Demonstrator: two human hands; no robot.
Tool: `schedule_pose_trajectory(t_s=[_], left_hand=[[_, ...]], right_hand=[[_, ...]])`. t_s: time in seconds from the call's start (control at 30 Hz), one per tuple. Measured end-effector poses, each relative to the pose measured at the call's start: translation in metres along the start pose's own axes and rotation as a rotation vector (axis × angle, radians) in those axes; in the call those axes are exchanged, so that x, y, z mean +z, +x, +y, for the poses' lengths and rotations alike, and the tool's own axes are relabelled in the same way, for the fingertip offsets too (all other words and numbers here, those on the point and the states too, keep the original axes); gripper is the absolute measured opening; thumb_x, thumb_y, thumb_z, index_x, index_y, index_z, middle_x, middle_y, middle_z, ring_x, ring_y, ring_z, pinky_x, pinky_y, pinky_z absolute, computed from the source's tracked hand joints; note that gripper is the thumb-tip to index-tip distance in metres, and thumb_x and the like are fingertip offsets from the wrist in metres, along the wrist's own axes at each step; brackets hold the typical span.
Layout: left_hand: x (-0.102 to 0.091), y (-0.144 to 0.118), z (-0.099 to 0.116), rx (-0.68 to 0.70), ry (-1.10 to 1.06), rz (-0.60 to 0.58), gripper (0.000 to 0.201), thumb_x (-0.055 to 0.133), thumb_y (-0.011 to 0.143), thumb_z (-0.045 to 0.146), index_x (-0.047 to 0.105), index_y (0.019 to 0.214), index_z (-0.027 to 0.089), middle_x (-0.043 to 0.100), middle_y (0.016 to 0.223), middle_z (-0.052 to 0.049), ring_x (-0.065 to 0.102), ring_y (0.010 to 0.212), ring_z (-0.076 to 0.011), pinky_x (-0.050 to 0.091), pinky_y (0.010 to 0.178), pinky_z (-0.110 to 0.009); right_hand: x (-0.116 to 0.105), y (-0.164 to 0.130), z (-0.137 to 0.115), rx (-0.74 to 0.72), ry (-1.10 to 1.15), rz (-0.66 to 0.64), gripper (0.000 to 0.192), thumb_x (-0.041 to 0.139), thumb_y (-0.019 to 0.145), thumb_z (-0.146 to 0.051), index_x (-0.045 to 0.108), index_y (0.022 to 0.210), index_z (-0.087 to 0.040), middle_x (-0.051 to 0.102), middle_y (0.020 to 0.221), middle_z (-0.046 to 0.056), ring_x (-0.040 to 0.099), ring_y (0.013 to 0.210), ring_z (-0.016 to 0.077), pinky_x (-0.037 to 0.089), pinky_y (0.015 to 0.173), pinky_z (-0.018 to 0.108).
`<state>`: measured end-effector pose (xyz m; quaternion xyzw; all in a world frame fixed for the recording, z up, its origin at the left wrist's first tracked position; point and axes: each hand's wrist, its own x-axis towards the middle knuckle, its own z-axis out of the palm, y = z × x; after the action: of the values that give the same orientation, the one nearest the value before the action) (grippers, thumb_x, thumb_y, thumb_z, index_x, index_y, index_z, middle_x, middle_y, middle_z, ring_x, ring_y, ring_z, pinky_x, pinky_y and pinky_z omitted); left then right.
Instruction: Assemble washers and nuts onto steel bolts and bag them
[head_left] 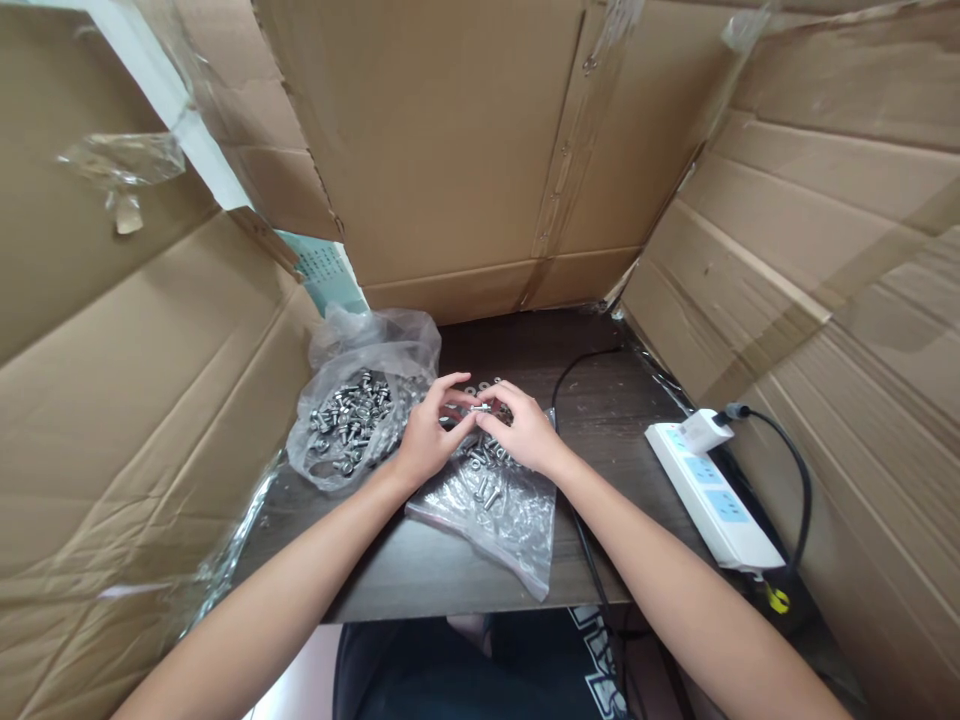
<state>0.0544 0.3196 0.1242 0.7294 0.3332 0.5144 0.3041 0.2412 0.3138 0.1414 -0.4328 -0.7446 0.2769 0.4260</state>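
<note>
Forearms: both reach in from the near table edge and meet over the middle of the dark table (420,570).
Left hand (426,440): fingers curled together, tips pinching one end of a small bolt (481,408); palm turned toward the right hand.
Right hand (525,432): fingers closed on the other end of the same bolt, thumb and forefinger touching the left hand's fingertips.
Bolt: held level between the two hands, just above the flat bag (501,510), off the table.
Under the hands: flat bag of clear plastic with a few loose bolts in it, its near corner reaching toward the table edge.
Left of the left hand: open bag (360,410), crumpled, heaped with bolts, touching the wrist side of that hand.
Right of the right hand: black cable (577,480) running along the table; farther right a white power strip (712,490) with a plug in it.
Around: cardboard walls (465,150) on three sides.
Doing it well: I judge a light fingertip grip best, one hand steadying, the other turning, kept low over the flat bag so a dropped part lands there.
</note>
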Motion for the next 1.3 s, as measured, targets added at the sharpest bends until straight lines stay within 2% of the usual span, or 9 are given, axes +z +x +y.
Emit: schedule_pose_trajectory(t_s=[0.13,0.27,0.4,0.57,0.7,0.87,0.97,1.13,1.3], left_hand=[[0.0003,0.0,-0.0001,0.003,0.008,0.0,0.048,0.071,0.093,0.021,0.052,0.138,0.02,0.079,0.104,-0.007,0.078,0.097,-0.0185,0.064,0.078,-0.027],[0.001,-0.0006,-0.0004,-0.003,0.011,-0.009,0.046,0.071,0.093,0.022,0.054,0.136,0.02,0.08,0.104,-0.007,0.078,0.095,-0.0188,0.063,0.079,-0.028],[0.0014,-0.0007,-0.0009,-0.001,-0.001,0.004,0.045,0.072,0.093,0.022,0.055,0.135,0.02,0.08,0.103,-0.007,0.078,0.094,-0.0182,0.063,0.078,-0.027],[0.0021,-0.0005,0.0002,-0.006,-0.004,-0.011,0.044,0.073,0.092,0.022,0.057,0.133,0.019,0.08,0.102,-0.006,0.078,0.092,-0.0171,0.063,0.077,-0.026],[0.0016,0.0,0.001,-0.007,-0.012,-0.009,0.042,0.072,0.093,0.021,0.057,0.132,0.02,0.08,0.103,-0.007,0.078,0.095,-0.0181,0.063,0.077,-0.026],[0.0005,0.0004,0.0013,-0.016,-0.018,-0.012,0.043,0.072,0.092,0.023,0.057,0.132,0.019,0.08,0.102,-0.007,0.078,0.094,-0.018,0.063,0.078,-0.026],[0.0001,0.0005,0.0013,-0.015,-0.015,-0.006,0.042,0.072,0.092,0.023,0.057,0.131,0.019,0.08,0.103,-0.007,0.078,0.095,-0.018,0.063,0.078,-0.026],[0.0004,0.0003,0.001,-0.022,-0.003,0.0,0.041,0.073,0.092,0.024,0.058,0.131,0.019,0.08,0.102,-0.007,0.079,0.092,-0.0182,0.063,0.078,-0.027],[-0.0002,0.0003,0.0008,-0.027,0.005,-0.006,0.041,0.073,0.092,0.023,0.058,0.13,0.019,0.08,0.103,-0.007,0.078,0.094,-0.0184,0.064,0.079,-0.027]], right_hand=[[0.001,0.0003,0.0004,0.02,-0.019,0.009,0.007,0.065,0.093,-0.027,0.069,0.09,-0.023,0.065,0.091,0.004,0.062,0.087,0.0216,0.047,0.083,0.036],[-0.0035,0.0014,0.002,0.092,-0.015,0.073,0.039,0.044,0.106,-0.038,0.061,0.075,-0.022,0.063,0.083,0.005,0.062,0.083,0.0217,0.047,0.083,0.037],[-0.0081,0.0022,0.0037,0.04,0.067,0.053,0.018,0.064,0.094,-0.036,0.066,0.105,-0.022,0.068,0.106,0.006,0.064,0.093,0.0212,0.049,0.088,0.035],[-0.0062,0.0021,0.0043,0.09,-0.027,0.004,0.041,0.045,0.105,-0.041,0.063,0.073,-0.022,0.065,0.082,0.005,0.062,0.087,0.0222,0.045,0.086,0.036],[-0.0053,0.0017,0.0026,0.048,-0.008,-0.02,0.014,0.066,0.093,-0.036,0.069,0.096,-0.023,0.07,0.1,0.004,0.063,0.094,0.0224,0.046,0.089,0.036],[-0.0058,0.0029,0.0033,0.124,-0.052,-0.012,0.041,0.045,0.105,-0.041,0.064,0.073,-0.022,0.068,0.083,0.005,0.063,0.092,0.0243,0.043,0.09,0.04],[-0.0042,0.0029,0.0044,0.067,0.074,-0.026,0.017,0.061,0.095,-0.038,0.068,0.097,-0.022,0.071,0.1,0.005,0.064,0.094,0.0222,0.047,0.087,0.035],[-0.0023,0.0018,0.0024,0.07,-0.026,0.013,0.041,0.044,0.105,-0.041,0.06,0.073,-0.021,0.065,0.076,0.005,0.062,0.08,0.0217,0.045,0.08,0.035],[-0.0047,0.0003,0.0014,0.029,0.028,-0.004,0.016,0.061,0.094,-0.036,0.065,0.099,-0.022,0.071,0.09,0.004,0.065,0.083,0.021,0.047,0.078,0.032]])
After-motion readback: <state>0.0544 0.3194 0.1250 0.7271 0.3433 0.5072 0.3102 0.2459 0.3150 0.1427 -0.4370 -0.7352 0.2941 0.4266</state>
